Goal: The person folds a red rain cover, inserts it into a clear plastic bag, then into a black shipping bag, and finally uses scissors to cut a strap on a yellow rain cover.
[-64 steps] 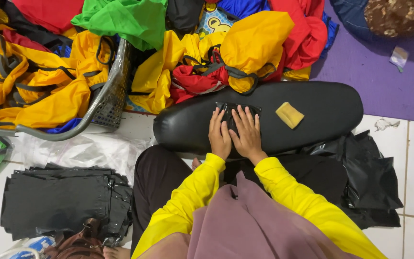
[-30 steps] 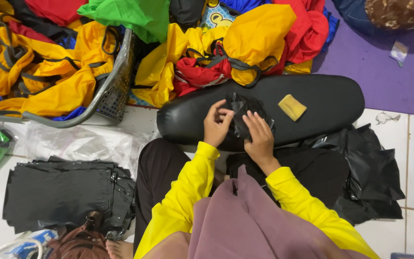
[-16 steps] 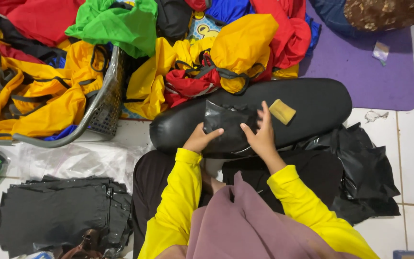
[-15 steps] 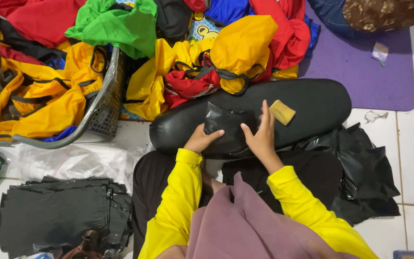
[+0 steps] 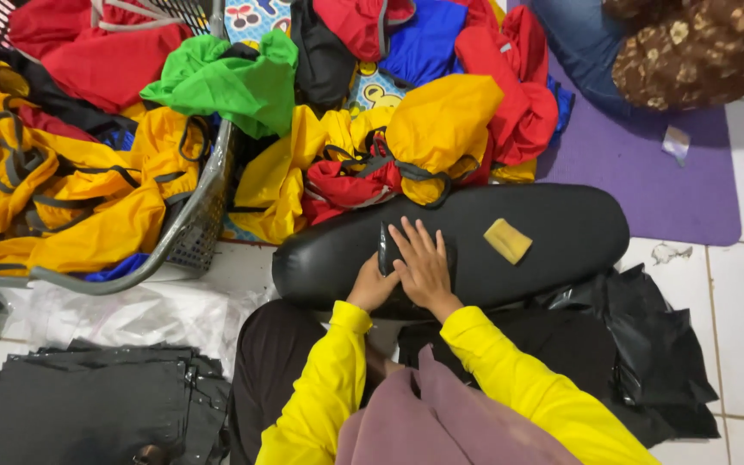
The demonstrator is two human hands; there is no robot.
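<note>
Both hands now press a folded glossy black plastic bag [image 5: 387, 250] onto the long black padded cushion [image 5: 553, 232]: right hand [image 5: 424, 265] flattened on top, left hand [image 5: 372, 288] closed on its edge, smaller than moments earlier.

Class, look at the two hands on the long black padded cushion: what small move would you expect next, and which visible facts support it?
Probably one more press and smoothing stroke. The right hand lies flat on a small folded black plastic piece atop the long black padded cushion, while the left hand steadies its near edge. The piece looks folded but not fully flattened, so pressing the fold seems likeliest.
</note>
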